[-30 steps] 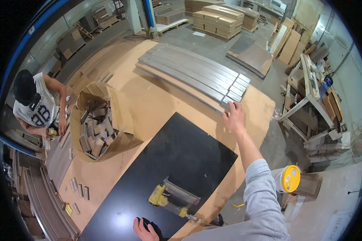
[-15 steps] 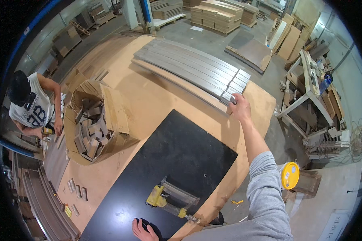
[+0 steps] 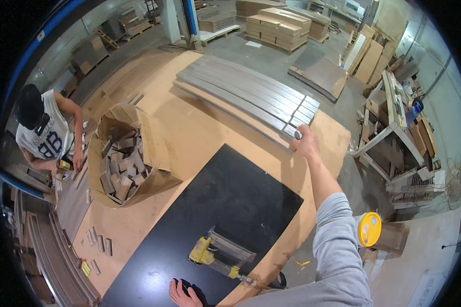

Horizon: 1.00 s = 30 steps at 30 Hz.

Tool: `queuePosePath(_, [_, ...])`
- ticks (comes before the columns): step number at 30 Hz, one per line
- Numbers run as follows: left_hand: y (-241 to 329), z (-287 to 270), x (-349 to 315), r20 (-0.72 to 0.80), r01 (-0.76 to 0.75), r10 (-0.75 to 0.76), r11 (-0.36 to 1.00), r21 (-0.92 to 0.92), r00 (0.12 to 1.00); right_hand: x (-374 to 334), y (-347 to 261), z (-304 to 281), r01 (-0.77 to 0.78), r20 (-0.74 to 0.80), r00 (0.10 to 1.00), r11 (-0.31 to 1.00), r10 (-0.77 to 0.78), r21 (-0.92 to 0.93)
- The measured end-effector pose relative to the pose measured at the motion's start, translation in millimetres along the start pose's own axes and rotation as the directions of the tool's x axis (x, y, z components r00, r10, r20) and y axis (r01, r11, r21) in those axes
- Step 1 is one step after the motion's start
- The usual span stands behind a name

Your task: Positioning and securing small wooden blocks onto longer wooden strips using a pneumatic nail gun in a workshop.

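My right hand [image 3: 305, 144] reaches forward, closed around a small object with a shiny round end [image 3: 298, 134]; its kind is hard to make out. It is at the near right corner of a stack of long grey-brown wooden slats [image 3: 241, 87]. My left hand [image 3: 182, 295] lies with fingers spread on the near part of a large black panel [image 3: 230, 192], a dark patch beside its fingers. A yellow nail gun [image 3: 202, 250] lies on the panel between my arms, with a hose fitting toward the panel's near right edge.
At left stands an open cardboard box [image 3: 156, 163] full of wood offcuts. Beyond it a person [image 3: 48, 128] works with a yellow tool. Small blocks [image 3: 101, 243] lie near curved boards [image 3: 61, 261]. A yellow-lidded bucket [image 3: 369, 229] and a cluttered white-framed rack [image 3: 394, 128] are at right.
My right hand stays at the slats' corner, turned slightly, so the object's shiny round end now shows. The view has shifted a little; my left hand and the nail gun stay in place.
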<state>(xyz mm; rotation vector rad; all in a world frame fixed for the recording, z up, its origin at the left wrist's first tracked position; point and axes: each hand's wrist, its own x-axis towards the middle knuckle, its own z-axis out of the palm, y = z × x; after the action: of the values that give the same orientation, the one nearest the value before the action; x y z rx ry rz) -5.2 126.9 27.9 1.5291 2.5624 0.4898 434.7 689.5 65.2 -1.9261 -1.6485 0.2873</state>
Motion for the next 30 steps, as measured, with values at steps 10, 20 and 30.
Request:
queuePosePath(10, [-2.5, -1.9, 1.2, -0.009, -0.023, 0.023, 0.999, -0.024, 1.000, 15.4, -5.9, -42.1, 0.056, -0.066, 0.997, 0.924, -0.034, 0.379])
queuePosePath(20, [0.8, 1.4, 1.2, 0.013, -0.006, 0.006, 1.000, -0.004, 1.000, -12.4, 34.9, -1.4, -0.521, 0.263, 0.826, 0.496, 0.499, 0.694])
queuePosePath(30, [-2.8, -4.7, -0.8, -0.014, 0.001, -0.001, 1.000, 0.003, 1.000, -12.6, 20.9, 4.1, -0.566, 0.229, 0.807, 0.602, 0.544, 0.563])
